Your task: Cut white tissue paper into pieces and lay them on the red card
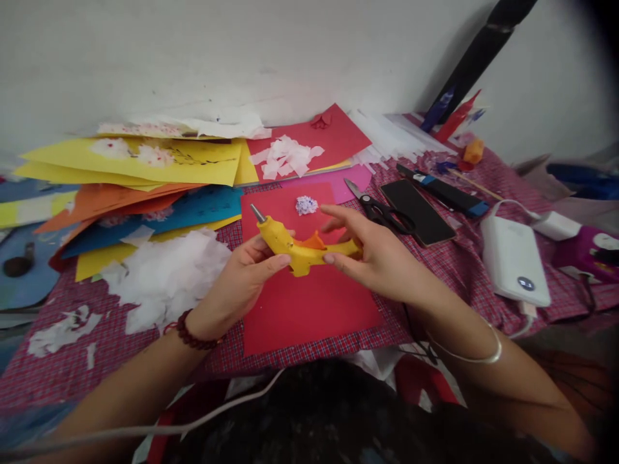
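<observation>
Above the desk's front edge your left hand clasps the glue gun, your right hand's fingers pinching its handle, hot nozzle pointing clear of skin.

head view, close, down over the table

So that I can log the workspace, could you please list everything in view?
tablecloth: one, red check, under everything
red sheet: one, red, on the tablecloth
glue gun: one, yellow with orange trigger, held over the red sheet
paper flower: one, white-purple, on the red sheet
scissors: one, black handles, right of the red sheet
phone: one, black, beside the scissors
power bank: one, white, far right
paper sheets: several, yellow, orange, blue, far left
tissue scraps: heap, white, left of the red sheet
left hand: one, bare, gripping the glue gun's nozzle end
right hand: one, bare, gripping its handle end
</observation>
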Demonstrator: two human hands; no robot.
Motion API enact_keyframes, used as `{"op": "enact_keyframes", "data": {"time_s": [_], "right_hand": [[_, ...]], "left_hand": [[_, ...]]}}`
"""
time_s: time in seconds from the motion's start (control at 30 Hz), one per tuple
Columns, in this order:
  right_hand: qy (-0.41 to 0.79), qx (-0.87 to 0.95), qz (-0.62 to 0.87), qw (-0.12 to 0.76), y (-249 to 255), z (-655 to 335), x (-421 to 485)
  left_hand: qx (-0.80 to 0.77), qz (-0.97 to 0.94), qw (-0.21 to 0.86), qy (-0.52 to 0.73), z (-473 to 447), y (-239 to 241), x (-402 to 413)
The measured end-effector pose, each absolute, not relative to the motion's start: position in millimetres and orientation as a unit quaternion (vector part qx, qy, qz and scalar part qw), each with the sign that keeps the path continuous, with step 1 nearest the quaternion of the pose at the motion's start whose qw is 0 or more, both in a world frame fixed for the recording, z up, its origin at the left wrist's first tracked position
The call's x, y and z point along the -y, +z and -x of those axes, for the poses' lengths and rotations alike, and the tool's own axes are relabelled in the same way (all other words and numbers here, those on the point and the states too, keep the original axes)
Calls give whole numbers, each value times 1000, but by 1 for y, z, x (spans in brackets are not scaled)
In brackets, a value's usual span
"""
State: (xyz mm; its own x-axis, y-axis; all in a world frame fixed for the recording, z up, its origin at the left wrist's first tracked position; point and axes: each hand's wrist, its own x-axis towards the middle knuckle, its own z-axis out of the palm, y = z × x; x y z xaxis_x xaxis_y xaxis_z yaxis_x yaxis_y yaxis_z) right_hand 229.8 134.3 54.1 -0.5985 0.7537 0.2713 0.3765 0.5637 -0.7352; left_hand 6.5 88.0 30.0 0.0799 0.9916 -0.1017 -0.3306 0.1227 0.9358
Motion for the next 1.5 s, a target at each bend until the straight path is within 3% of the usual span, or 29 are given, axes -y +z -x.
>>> {"op": "enact_keyframes", "data": {"time_s": [0.13, 0.37, 0.63, 0.83, 0.97, 1.2, 1.5], "right_hand": [[364, 820, 351, 267, 52, -229, -134], [292, 842, 329, 313, 51, -225, -124], [576, 657, 349, 338, 51, -222, -136], [665, 545, 352, 370, 37, -220, -152], [676, 522, 365, 370, 33, -217, -155], [678, 496, 394, 374, 30, -215, -156], [689, 484, 387, 376, 27, -216, -156]], "left_hand": [[-425, -400, 614, 531, -4, 26, -90], [-414, -369, 622, 552, -5, 29, -90], [-358, -344, 622, 606, 3, 32, -94], [-406, -307, 584, 633, 12, 28, -95], [-420, -274, 601, 622, 12, 28, -93], [-368, -183, 727, 550, 15, 36, -94], [-373, -270, 705, 540, 13, 22, -90]]}}
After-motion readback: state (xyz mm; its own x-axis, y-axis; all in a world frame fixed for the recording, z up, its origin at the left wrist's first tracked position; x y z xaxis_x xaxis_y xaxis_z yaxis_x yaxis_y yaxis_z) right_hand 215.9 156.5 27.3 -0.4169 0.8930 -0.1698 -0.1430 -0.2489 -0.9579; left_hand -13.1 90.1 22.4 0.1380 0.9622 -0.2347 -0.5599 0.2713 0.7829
